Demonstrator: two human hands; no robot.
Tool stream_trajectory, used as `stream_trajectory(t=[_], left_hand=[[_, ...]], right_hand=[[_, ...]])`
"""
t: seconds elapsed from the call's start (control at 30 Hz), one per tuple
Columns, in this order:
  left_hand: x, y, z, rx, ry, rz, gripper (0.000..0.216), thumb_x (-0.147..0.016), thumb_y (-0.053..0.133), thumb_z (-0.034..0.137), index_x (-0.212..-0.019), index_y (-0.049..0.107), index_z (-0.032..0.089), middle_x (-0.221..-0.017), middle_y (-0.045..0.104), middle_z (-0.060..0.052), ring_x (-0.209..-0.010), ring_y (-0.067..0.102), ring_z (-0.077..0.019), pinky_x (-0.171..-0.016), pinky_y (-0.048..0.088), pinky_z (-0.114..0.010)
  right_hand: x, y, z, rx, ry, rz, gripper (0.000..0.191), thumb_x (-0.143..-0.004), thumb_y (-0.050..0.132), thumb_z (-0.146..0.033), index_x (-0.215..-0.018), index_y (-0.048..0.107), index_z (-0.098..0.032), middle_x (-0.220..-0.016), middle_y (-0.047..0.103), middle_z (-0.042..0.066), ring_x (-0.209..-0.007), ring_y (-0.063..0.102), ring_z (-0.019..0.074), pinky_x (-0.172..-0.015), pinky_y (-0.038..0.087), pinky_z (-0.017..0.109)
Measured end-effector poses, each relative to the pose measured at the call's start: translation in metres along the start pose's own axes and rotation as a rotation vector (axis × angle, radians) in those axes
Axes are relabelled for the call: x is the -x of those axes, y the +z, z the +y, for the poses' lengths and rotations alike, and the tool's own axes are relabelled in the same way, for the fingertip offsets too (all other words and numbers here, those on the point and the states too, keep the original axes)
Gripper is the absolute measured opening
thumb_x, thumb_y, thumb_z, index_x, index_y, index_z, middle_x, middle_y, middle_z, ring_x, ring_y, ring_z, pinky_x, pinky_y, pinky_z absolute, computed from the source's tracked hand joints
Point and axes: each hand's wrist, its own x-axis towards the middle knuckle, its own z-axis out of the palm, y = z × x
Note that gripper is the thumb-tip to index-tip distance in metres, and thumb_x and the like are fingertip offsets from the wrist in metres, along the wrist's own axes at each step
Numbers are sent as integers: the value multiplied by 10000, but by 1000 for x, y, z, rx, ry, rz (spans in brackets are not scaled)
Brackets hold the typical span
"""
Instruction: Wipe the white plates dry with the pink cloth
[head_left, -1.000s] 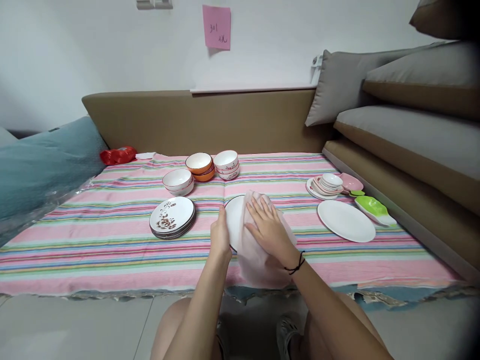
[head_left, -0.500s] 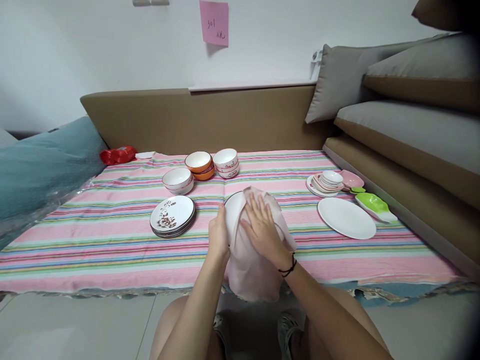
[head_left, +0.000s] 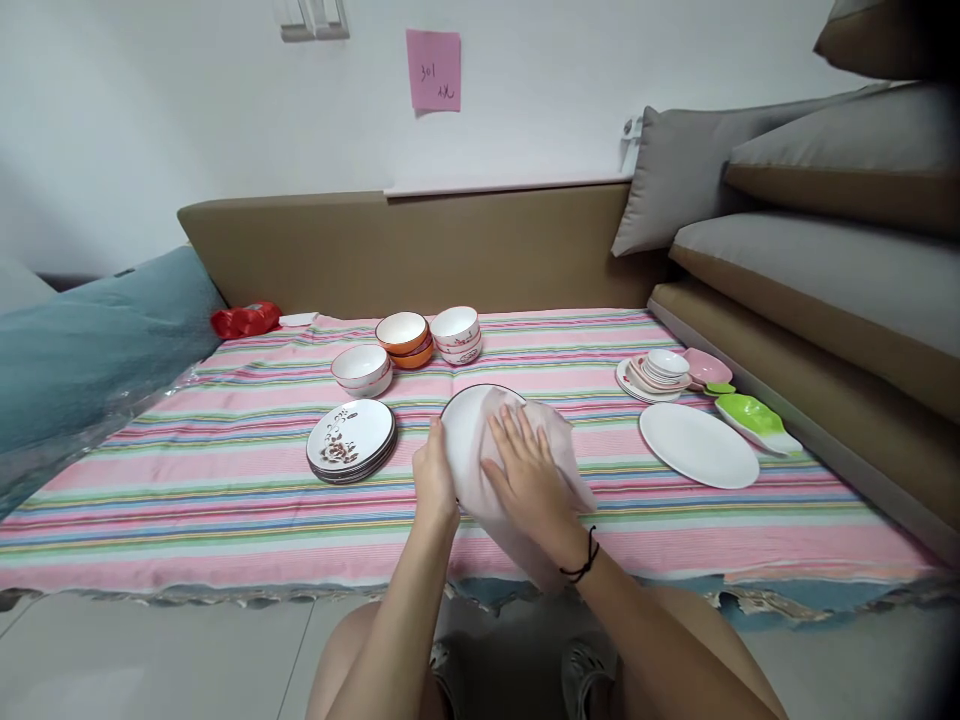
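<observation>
In front of me a white plate (head_left: 466, 445) with a thin dark rim is tilted up. My left hand (head_left: 435, 478) is closed around its left edge. A pale pink cloth (head_left: 561, 448) covers the plate's right part and hangs down past its lower edge. Flat on the cloth, fingers stretched out, lies my right hand (head_left: 529, 488), pressing it against the plate. To the left of my hands is a stack of white plates (head_left: 351, 438) with a brown flower pattern.
Behind stand white bowls (head_left: 361, 368), orange bowls (head_left: 405, 335) and patterned bowls (head_left: 456, 333). At right lie an oval plate (head_left: 697, 445), a green dish (head_left: 752, 418) and small stacked dishes (head_left: 664, 368). Cushions (head_left: 817, 270) pile up on the right. A striped cloth (head_left: 247, 490) lies underneath.
The cloth has slid right and folded, so more of the plate's upper left face shows. My right hand stays flat on the cloth; my left keeps its grip.
</observation>
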Motion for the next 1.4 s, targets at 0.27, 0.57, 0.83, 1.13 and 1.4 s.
stream_trajectory(t=[0.27,0.57,0.83,1.13,1.4], left_hand=[[11,11,0,-123,-116,-84,558,-750,562,617,-887,705,95,-778,697,-110,-745,638,-241,-667,481,-316],[9,9,-2,-27,-32,26,551,-767,537,613,-921,703,111,-887,700,-105,-833,630,-221,-772,462,-316],[18,17,1,-189,-98,-44,545,-756,531,634,-774,683,110,-669,652,-75,-651,577,-209,-595,428,-295],[5,7,-2,-77,14,48,597,-740,513,673,-871,689,118,-747,666,-70,-740,599,-204,-700,449,-297],[13,6,0,-163,-22,-67,606,-716,533,689,-795,693,110,-680,643,-74,-683,582,-216,-641,438,-297]], right_hand=[[-12,0,4,-40,-68,-1,571,-969,276,-415,-1489,152,-215,-1554,131,19,-1440,48,209,-1160,140,490],[5,6,-4,-62,-117,-80,548,-971,264,-372,-1487,172,-210,-1553,138,17,-1439,58,220,-1153,171,499],[-9,1,16,-28,1,14,599,-966,274,-439,-1491,136,-186,-1558,95,38,-1439,8,240,-1152,142,517],[5,7,1,-59,-180,-122,572,-971,256,-411,-1493,92,-245,-1558,110,18,-1440,32,218,-1144,200,497],[-7,3,13,-41,-46,-25,608,-962,268,-470,-1492,127,-208,-1558,105,24,-1440,0,225,-1161,136,490]])
